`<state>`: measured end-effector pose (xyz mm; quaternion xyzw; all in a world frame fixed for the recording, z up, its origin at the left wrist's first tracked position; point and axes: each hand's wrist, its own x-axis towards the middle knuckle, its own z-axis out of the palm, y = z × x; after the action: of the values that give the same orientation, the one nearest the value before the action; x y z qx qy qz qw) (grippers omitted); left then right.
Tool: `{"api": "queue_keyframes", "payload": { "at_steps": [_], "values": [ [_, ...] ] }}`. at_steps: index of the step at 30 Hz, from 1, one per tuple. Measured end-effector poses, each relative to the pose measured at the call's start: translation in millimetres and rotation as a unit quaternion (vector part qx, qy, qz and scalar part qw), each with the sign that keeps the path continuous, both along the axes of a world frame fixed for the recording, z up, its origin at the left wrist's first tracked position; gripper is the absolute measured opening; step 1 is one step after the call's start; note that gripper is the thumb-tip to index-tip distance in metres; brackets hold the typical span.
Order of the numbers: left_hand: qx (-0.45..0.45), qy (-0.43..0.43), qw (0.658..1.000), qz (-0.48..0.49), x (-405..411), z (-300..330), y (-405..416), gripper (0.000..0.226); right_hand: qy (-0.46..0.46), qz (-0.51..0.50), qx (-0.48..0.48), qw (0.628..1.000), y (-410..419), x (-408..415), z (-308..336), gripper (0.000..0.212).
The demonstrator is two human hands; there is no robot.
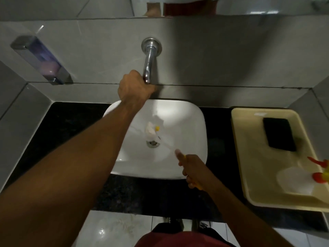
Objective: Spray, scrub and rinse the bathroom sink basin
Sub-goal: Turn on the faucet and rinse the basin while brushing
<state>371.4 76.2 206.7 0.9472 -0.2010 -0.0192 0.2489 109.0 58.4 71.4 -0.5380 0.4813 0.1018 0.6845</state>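
A white square basin (187, 120) stands on a black counter, with a metal drain (152, 143) in its middle. A chrome tap (149, 65) juts from the tiled wall above it. My left hand (135, 86) is closed around the tap's lower end. My right hand (193, 169), over the basin's front right rim, grips the yellow handle of a scrub brush. Its blurred white shaft runs up-left to the brush head (152, 130), which has a yellow spot and rests just above the drain.
A cream tray (249, 184) sits on the black counter (71, 132) to the right, holding a black sponge (279, 133) and a spray bottle (320, 172) with red and yellow parts at the frame edge. A soap dispenser (41, 59) hangs on the left wall.
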Motion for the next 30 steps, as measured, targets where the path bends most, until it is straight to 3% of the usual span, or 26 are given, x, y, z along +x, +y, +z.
{"api": "queue_keyframes", "payload": {
  "at_steps": [6, 9, 11, 15, 18, 21, 24, 30],
  "values": [
    [-0.072, 0.001, 0.997, 0.029, -12, -21, 6, 0.057, -0.065, -0.023, -0.094, 0.993, -7, -34, -11, 0.033],
    [-0.204, -0.021, 0.973, 0.106, -56, -48, 10, 0.067, -0.102, -0.059, -0.160, 0.980, -22, -57, -6, 0.031],
    [-0.256, -0.038, 0.961, 0.100, -111, -80, 16, 0.066, -0.118, -0.103, -0.207, 0.966, -34, -82, -3, 0.035],
    [-0.158, -0.010, 0.986, -0.052, -245, -144, 15, 0.054, -0.062, -0.199, -0.283, 0.936, -66, -147, -12, 0.039],
    [-0.089, -0.024, 0.975, -0.200, -325, -166, -19, 0.054, 0.012, -0.227, -0.334, 0.915, -100, -192, -31, 0.042],
    [0.004, 0.027, 0.958, -0.285, -375, -177, -60, 0.063, 0.046, -0.264, -0.316, 0.910, -129, -212, -52, 0.045],
    [0.091, 0.052, 0.936, -0.337, -398, -197, -79, 0.063, 0.063, -0.248, -0.328, 0.909, -146, -215, -78, 0.042],
    [0.117, 0.067, 0.941, -0.310, -405, -238, -82, 0.064, 0.137, -0.119, -0.380, 0.907, -165, -208, -110, 0.038]
  ]
}}
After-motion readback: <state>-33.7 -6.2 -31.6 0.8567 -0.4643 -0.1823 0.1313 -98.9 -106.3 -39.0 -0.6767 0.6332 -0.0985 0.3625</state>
